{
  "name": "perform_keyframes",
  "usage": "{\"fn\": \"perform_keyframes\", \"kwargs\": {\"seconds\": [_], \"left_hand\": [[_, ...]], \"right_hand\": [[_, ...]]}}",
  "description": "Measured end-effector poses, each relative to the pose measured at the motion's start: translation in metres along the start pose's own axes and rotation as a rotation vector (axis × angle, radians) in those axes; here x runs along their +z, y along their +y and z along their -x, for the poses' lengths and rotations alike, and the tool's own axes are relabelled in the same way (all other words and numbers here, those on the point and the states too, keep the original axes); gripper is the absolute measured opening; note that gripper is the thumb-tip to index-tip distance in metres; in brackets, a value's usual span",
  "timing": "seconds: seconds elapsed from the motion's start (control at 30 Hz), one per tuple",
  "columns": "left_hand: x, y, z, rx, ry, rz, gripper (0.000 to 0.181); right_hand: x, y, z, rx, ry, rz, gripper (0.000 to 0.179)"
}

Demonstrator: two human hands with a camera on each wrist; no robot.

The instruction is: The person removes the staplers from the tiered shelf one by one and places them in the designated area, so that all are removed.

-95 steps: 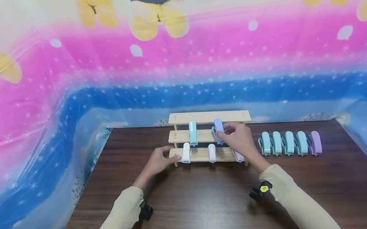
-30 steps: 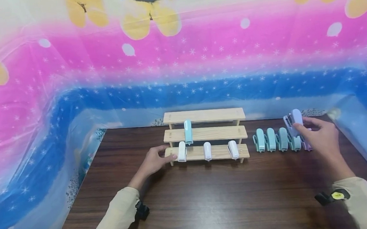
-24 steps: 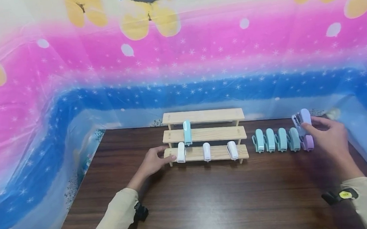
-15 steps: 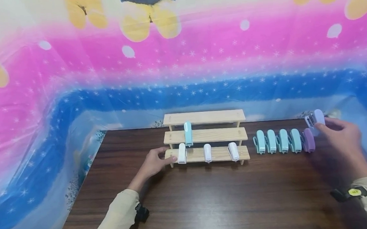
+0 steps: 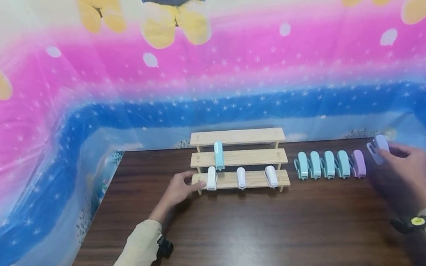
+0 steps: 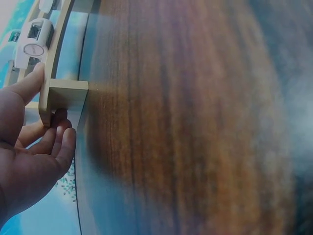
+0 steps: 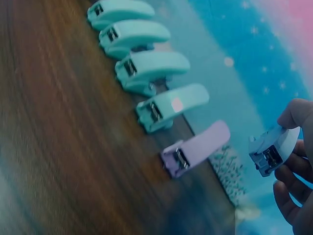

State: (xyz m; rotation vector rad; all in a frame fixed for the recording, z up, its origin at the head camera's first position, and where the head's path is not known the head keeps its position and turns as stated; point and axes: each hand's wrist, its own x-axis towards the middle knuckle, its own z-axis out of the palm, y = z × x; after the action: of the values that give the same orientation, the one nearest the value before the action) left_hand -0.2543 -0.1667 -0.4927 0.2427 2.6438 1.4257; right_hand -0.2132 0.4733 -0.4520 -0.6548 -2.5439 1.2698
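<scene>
My right hand point(image 5: 411, 167) pinches a pale lavender stapler point(image 5: 381, 145) between thumb and fingers, to the right of the row on the table; the right wrist view shows this stapler point(image 7: 274, 149) held clear of the others. At the three-step wooden rack point(image 5: 252, 157), my left hand point(image 5: 180, 188) grips the left end of the lowest step, thumb on top and fingers beneath. Three whitish staplers, among them a white stapler point(image 5: 211, 179), stand on that lowest step. One teal stapler point(image 5: 219, 154) stands on the middle step.
Right of the rack, several teal staplers point(image 5: 315, 165) stand in a row on the dark wood table point(image 5: 243, 231). A purple stapler point(image 5: 358, 164) ends that row. A patterned cloth point(image 5: 203, 108) hangs behind the table.
My right hand has lifted the lavender stapler off the middle step and carried it right, past the row's purple end, lately lowering it a little. The left hand stays on the rack.
</scene>
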Motion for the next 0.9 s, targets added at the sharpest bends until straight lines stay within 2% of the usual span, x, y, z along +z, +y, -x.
{"fn": "perform_keyframes", "kwargs": {"seconds": [0.1,0.23,0.33,0.5,0.9], "left_hand": [[0.001,0.001,0.0,-0.009,-0.003,0.007,0.058],[0.001,0.0,0.002,-0.014,-0.004,0.003,0.057],[0.002,-0.002,0.003,-0.018,-0.002,-0.012,0.058],[0.001,0.0,0.001,-0.003,-0.002,-0.006,0.059],[0.001,0.001,0.001,-0.005,0.004,-0.02,0.059]], "right_hand": [[0.0,0.009,-0.002,-0.044,0.018,0.084,0.077],[0.001,0.023,-0.004,-0.064,-0.015,0.108,0.079],[0.004,0.032,-0.006,-0.034,-0.053,0.104,0.083],[0.01,0.041,-0.009,0.024,-0.065,0.091,0.087],[0.025,0.052,-0.013,0.042,-0.041,0.111,0.086]]}}
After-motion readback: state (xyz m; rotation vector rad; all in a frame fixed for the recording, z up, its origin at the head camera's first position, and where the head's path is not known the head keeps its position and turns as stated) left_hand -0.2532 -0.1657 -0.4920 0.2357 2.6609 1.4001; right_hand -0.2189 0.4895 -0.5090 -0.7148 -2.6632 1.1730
